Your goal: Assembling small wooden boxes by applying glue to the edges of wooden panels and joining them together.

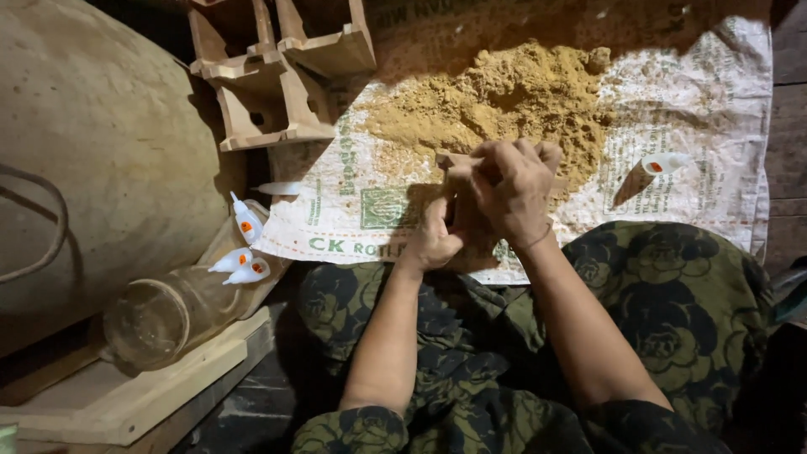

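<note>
Taking the heap of yellow sawdust [504,101] on the printed woven sack [714,168] as the marker, and going from left to right: far to its left lies a big rounded tan form [101,143], and below that a clear glass jar [164,315] on its side on a pale board [109,403]. Three small white squeeze bottles with orange labels [244,248] rest by the jar's upper end, just off the sack's left edge. Left of and above the heap stand stacked unfinished wooden frames [277,76].

Right at the heap's near edge the two hands meet over a small wooden piece [450,164]. The left hand [433,240] comes up from below, fingers curled round the piece's lower part. The right hand [513,189] lies over it from above and the right, knuckles up, fingers folded down onto the piece's top. Both are closed on it, so neither has any reach left to make. Most of the piece is hidden and its long axis cannot be told.

To the right of the heap, well apart from the hands, another white squeeze bottle [651,168] lies on the sack, nearer the right hand.
</note>
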